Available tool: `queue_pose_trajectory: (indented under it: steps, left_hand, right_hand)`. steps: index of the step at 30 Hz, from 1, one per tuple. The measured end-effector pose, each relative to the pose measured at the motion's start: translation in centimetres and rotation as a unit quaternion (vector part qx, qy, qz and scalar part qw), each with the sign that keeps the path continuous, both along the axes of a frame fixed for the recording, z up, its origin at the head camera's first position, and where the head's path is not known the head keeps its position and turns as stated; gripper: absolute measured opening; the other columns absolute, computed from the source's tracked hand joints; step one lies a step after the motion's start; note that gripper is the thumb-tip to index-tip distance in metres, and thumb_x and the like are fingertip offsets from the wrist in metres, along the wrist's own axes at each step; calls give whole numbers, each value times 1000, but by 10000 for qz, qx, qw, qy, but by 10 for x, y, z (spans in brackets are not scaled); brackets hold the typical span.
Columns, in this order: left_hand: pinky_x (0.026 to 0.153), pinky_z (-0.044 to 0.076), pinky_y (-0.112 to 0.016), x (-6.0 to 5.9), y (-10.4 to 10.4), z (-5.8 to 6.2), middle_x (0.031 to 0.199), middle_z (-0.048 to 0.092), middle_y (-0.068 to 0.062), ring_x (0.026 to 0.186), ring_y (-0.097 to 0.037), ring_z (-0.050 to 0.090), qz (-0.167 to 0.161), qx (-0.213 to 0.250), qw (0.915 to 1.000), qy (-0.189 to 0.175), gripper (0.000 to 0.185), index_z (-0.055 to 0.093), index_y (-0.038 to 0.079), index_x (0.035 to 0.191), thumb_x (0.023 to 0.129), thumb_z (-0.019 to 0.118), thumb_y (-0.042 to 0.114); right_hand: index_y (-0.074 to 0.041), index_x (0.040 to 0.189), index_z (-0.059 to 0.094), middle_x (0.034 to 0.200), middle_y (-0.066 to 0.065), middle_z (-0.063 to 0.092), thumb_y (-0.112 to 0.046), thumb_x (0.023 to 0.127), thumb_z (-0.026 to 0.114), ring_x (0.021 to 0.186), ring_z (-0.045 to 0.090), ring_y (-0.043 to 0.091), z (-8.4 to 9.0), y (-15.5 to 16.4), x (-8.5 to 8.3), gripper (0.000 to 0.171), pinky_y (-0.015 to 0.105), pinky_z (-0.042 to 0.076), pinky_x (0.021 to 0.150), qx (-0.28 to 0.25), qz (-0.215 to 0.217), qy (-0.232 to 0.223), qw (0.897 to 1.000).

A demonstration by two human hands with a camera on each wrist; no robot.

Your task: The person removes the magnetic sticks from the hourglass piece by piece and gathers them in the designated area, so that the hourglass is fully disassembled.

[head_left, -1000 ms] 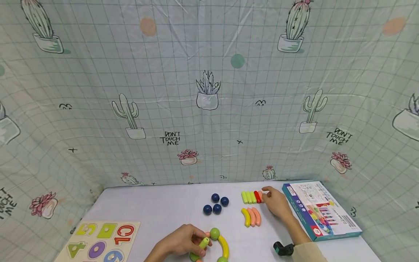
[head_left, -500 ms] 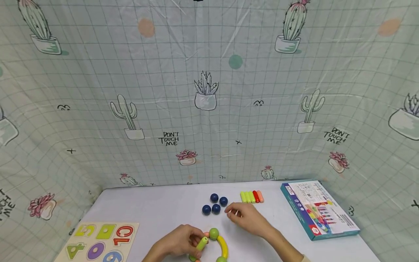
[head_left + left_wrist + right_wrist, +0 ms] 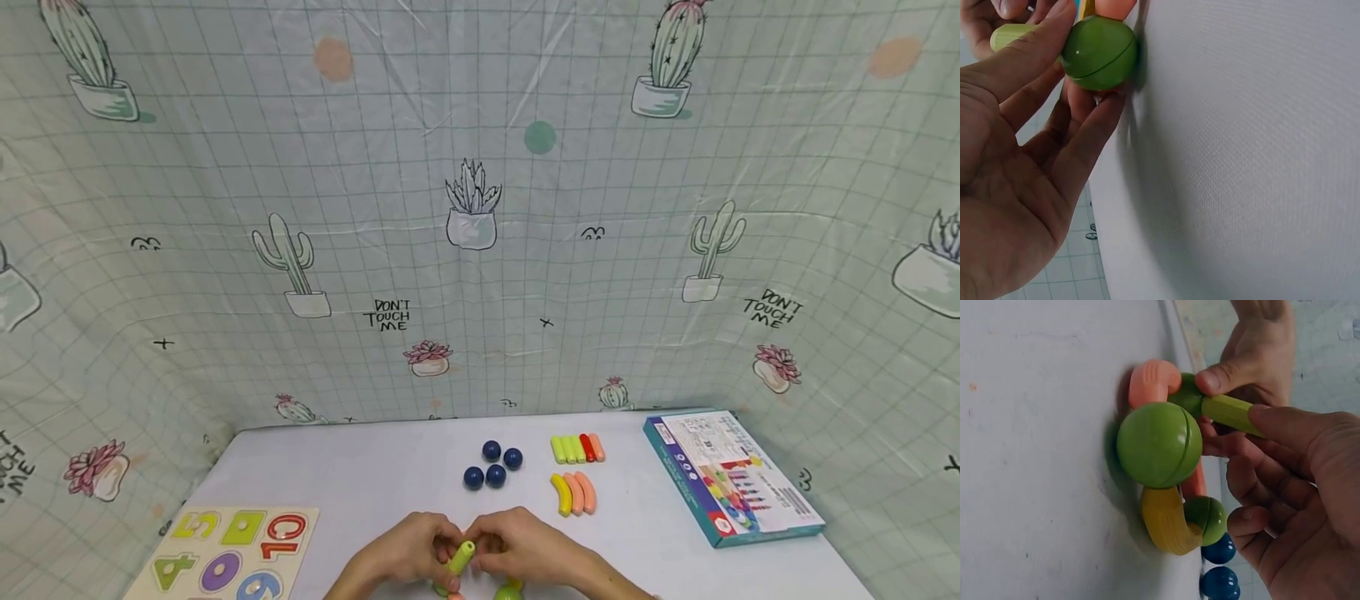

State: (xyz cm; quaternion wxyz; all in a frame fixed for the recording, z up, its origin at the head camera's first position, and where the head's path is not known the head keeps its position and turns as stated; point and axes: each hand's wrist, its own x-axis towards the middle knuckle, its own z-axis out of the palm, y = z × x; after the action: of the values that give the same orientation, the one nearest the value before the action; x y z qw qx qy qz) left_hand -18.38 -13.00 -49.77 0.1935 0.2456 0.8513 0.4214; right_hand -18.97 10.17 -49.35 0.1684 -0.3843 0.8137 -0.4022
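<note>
Two hands meet on the ring [image 3: 1166,481] at the table's [image 3: 360,475] near edge: left hand [image 3: 405,550] pinches the green stick [image 3: 459,557], right hand [image 3: 525,550] curls round its free end. Four blue balls [image 3: 492,465] sit just beyond the ring, spare sticks [image 3: 576,448] right of them, box [image 3: 731,479] farther right.

Light-green rod [image 3: 461,557] tilted, joined to ring of 3 green balls [image 3: 1159,445], orange and yellow curves [image 3: 1166,520].
</note>
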Motion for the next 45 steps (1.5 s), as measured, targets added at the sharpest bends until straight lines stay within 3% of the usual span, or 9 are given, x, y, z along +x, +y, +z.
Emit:
queue_pose_trajectory:
  steps: [8, 14, 23, 28, 37, 45]
  left_hand:
    - [59, 41, -19, 1, 0, 3, 73, 55, 6, 65, -3, 48, -18, -326, 9993, 191, 25, 74, 13, 83, 68, 94, 11]
    - [58, 37, -20, 2, -1, 2, 71, 53, 7, 64, -2, 45, -37, -474, 9984, 301, 24, 74, 13, 80, 67, 94, 16]
    - [54, 28, -19, 5, -2, 3, 59, 47, 13, 56, -1, 39, -145, -504, 9986, 101, 20, 72, 17, 74, 71, 92, 19]
    - [54, 27, -19, 5, -2, 5, 58, 46, 13, 56, -1, 38, -154, -503, 9986, 87, 21, 71, 16, 73, 71, 91, 18]
    - [55, 32, -18, 4, -3, 8, 62, 52, 13, 58, 0, 42, -259, -557, 9981, 71, 16, 78, 13, 82, 73, 90, 18]
    - [54, 33, -17, 3, -1, 2, 62, 53, 12, 58, -1, 44, -242, -502, 9983, -164, 13, 79, 12, 83, 75, 89, 15]
  right_hand:
    - [-15, 113, 72, 80, -19, 61, -24, 94, 72, 70, 51, -7, -4, -12, 7, 21, 16, 48, 62, -78, -163, -30, 9998]
    - [-15, 113, 72, 82, -19, 61, -22, 94, 71, 71, 51, -7, -6, -13, 8, 20, 16, 48, 63, -196, 85, 61, 9998]
    - [-12, 120, 68, 98, -17, 63, -21, 102, 60, 83, 53, -9, -12, -13, 5, 22, 16, 50, 74, -124, 451, 395, 9981]
    - [-11, 121, 67, 98, -18, 63, -23, 103, 58, 82, 53, -9, -10, -14, 5, 23, 16, 50, 73, -35, 497, 565, 9972]
    - [-24, 108, 66, 89, -15, 66, -27, 100, 62, 82, 60, -2, 15, 2, -6, 9, 20, 51, 71, -334, -420, 283, 9982]
    - [-20, 109, 64, 99, -9, 70, -23, 99, 64, 94, 67, 5, 16, 26, -12, 10, 23, 54, 78, -644, -870, -161, 9940]
